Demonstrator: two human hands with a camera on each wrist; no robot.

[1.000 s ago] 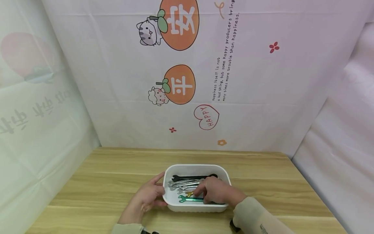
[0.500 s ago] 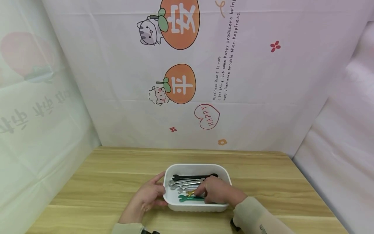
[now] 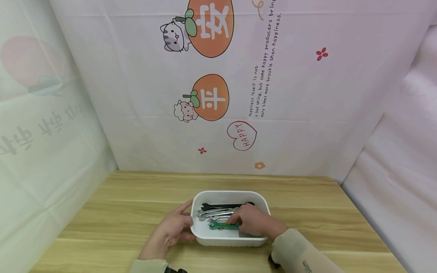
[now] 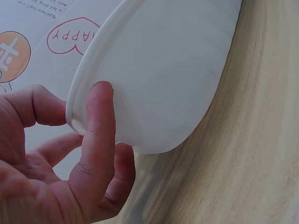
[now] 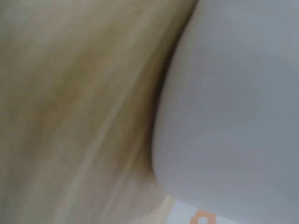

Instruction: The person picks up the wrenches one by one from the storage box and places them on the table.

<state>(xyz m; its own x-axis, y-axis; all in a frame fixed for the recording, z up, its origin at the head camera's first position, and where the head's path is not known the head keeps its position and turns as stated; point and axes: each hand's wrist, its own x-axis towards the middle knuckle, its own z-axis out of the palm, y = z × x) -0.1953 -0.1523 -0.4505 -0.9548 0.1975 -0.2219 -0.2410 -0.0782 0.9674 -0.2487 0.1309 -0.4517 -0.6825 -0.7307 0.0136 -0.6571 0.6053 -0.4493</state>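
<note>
Several fingers and the thumb of the left hand [image 3: 172, 228] grasped the white tub [image 3: 228, 242] at its nine o'clock end, I saw over my remote feed. That tub stood on the wooden table [image 3: 119, 216], at six o'clock in my head view. Inside it I made out silver wrenches [image 3: 212, 215], then a green wrench [image 3: 225, 226] across a gold wrench [image 3: 220, 229], with a black wrench [image 3: 218, 206] toward twelve. From four o'clock the right hand [image 3: 254, 220] reached in, gripping the green wrench's hidden right end.
</note>
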